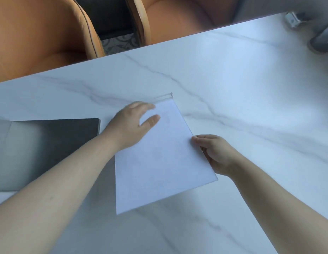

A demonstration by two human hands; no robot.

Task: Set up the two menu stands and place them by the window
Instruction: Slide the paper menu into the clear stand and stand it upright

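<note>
Fingers [197, 139] of right hand [217, 154] pinch menu stand's [163, 158] right edge.

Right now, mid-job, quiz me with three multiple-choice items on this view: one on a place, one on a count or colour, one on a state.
1. Where does the dark board lie relative to the white menu sheet?
A. to its left
B. to its right
C. on top of it

2. How many orange chairs show beyond the marble table?
A. none
B. two
C. four

3. What is the right hand doing?
A. resting flat on the table away from the sheet
B. lifting the dark board
C. holding the sheet's right edge

Answers:
1 A, the board sits by the left forearm, left of the sheet.
2 B, one chair at far left, another at top centre.
3 C, its fingers close on the sheet's edge while the left hand lies open over the sheet's top.
</note>
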